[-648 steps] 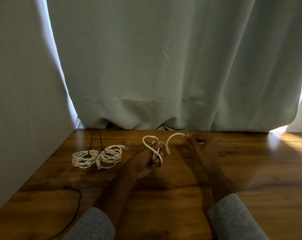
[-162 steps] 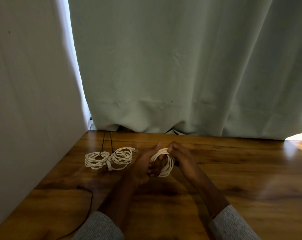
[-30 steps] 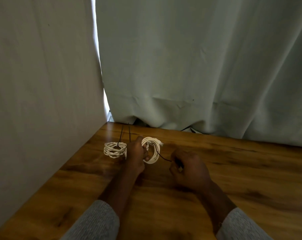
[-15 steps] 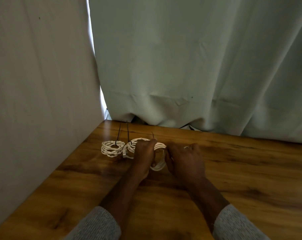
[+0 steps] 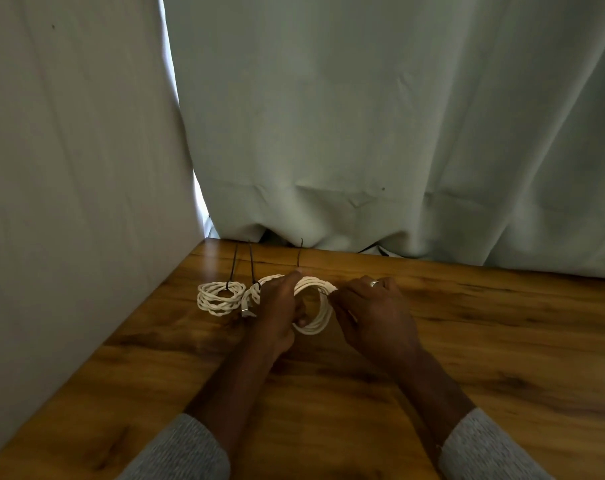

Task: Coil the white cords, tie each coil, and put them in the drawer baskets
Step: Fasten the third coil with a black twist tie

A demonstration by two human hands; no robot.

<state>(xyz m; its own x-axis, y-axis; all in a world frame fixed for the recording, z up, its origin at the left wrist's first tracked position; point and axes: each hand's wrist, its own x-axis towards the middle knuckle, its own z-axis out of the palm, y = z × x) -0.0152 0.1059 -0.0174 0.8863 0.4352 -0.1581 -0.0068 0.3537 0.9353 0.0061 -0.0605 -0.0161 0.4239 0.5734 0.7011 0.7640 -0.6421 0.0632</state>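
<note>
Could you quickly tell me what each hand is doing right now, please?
Left hand: grips the white cord coil.
Right hand: fingers pinch the same coil's right side.

- The bench (image 5: 467, 341) is brown wood with dark grain streaks and a glossy top, and it runs into a corner at the far left.
- A tied coil (image 5: 219, 298) of white cord lies flat near that corner, a thin dark tie end pointing away from it toward the far edge.
- A second tied coil (image 5: 254, 294) lies just beside it on the right, partly hidden behind a hand, also with a dark tie end.
</note>
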